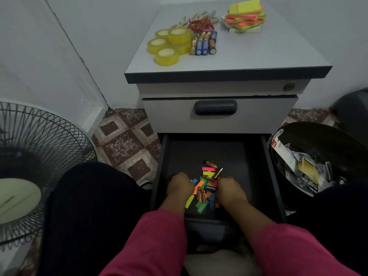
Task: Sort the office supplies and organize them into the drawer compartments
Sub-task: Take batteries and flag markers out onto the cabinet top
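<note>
Reaching: left hand and right hand flank the pile in the open drawer
Pile: sticky strips and batteries (loose, mixed)
Grip: fingers hidden, cannot tell
Cabinet top: tape rolls, scissors, sticky notes

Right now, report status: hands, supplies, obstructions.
Both hands, left and right, down in open drawer, flanking pile of sticky notes and batteries. Grip unclear. Nothing blocking.
</note>
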`<state>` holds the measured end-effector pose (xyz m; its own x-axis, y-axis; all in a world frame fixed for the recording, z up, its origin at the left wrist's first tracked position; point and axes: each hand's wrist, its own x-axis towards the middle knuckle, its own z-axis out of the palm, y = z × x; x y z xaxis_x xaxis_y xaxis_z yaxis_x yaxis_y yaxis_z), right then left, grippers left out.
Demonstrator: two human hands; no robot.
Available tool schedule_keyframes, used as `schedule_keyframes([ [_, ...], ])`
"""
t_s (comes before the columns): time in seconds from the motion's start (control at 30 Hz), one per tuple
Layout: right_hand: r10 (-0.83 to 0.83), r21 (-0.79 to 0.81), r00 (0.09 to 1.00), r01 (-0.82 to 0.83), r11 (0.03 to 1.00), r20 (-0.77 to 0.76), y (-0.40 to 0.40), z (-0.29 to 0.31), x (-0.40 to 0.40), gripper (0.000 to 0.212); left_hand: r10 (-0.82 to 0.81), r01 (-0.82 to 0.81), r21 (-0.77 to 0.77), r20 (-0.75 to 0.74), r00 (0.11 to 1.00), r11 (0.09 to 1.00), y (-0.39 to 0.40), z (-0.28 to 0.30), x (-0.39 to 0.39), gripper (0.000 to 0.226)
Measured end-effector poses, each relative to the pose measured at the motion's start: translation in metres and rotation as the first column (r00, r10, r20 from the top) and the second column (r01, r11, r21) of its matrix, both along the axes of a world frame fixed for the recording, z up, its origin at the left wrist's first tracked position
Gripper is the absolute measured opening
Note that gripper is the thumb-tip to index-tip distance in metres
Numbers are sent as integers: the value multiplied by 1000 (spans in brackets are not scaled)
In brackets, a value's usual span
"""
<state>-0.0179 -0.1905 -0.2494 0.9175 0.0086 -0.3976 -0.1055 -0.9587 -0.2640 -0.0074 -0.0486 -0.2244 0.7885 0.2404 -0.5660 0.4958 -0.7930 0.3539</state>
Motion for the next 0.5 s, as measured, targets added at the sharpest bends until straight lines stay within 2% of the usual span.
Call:
schedule_keyframes([
  [0.13, -55, 61, 998, 54, 997, 21, -7, 0, 2, 26, -10, 7, 24, 125, 992, 1000, -6, 1, 4, 22],
  [0.33, -138, 123, 990, 136, 983, 2, -12, 8, 3, 23, -208, 211, 18, 275, 939, 977, -20, -7, 9, 25],
  [0.5, -265, 241, 964, 259, 935, -7, -20, 9, 0, 21, -348, 365, 35, 401, 847, 930, -27, -14, 12, 28],
])
